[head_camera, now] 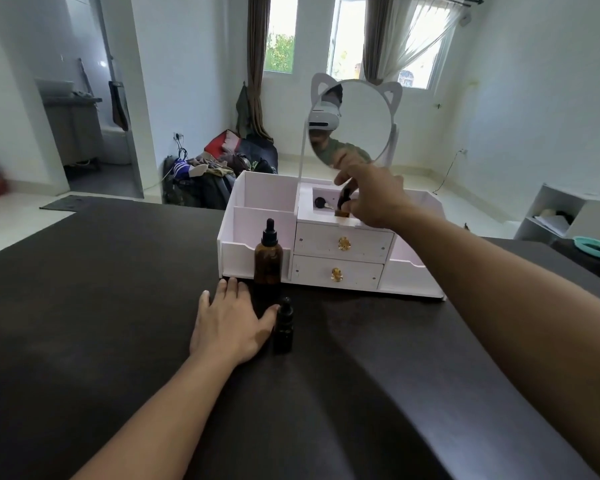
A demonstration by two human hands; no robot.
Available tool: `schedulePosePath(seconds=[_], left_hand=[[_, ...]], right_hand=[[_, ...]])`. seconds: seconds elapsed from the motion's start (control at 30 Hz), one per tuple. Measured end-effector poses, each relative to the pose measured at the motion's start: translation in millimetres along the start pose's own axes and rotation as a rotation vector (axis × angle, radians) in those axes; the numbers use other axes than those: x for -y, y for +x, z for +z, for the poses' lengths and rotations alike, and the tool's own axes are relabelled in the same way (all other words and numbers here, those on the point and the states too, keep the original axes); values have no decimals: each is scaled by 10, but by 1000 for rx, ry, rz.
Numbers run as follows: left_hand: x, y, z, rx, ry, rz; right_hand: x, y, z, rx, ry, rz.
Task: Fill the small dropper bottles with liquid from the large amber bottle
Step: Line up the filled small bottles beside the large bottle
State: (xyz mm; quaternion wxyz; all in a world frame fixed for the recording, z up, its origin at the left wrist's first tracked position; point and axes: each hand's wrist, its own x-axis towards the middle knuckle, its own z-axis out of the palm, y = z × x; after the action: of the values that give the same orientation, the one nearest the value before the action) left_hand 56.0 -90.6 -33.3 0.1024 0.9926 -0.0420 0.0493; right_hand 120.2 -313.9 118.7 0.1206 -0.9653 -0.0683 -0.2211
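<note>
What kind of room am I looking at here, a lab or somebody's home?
Most likely a room in a home, not a lab. A white vanity organiser with a cat-ear mirror stands on the dark table, clothes and bags lie heaped on the floor, and curtained windows line the back wall.

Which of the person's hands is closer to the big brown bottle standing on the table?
The left. The left hand lies flat on the table just in front of the big brown bottle. The right hand is up at the white organizer, gripping a small bottle there.

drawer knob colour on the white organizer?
Gold, on both round drawer knobs of the white desktop organizer; head view.
</note>
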Motion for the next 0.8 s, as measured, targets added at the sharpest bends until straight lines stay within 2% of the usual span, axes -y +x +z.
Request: schedulePosePath(seconds=[0.6, 0.8], left_hand=[[-1, 5, -6, -4, 1, 2], [4, 19, 14, -7, 4, 7]], right_hand=[[-91, 2, -16, 100, 64, 37], [-86, -29, -213, 18, 149, -19]])
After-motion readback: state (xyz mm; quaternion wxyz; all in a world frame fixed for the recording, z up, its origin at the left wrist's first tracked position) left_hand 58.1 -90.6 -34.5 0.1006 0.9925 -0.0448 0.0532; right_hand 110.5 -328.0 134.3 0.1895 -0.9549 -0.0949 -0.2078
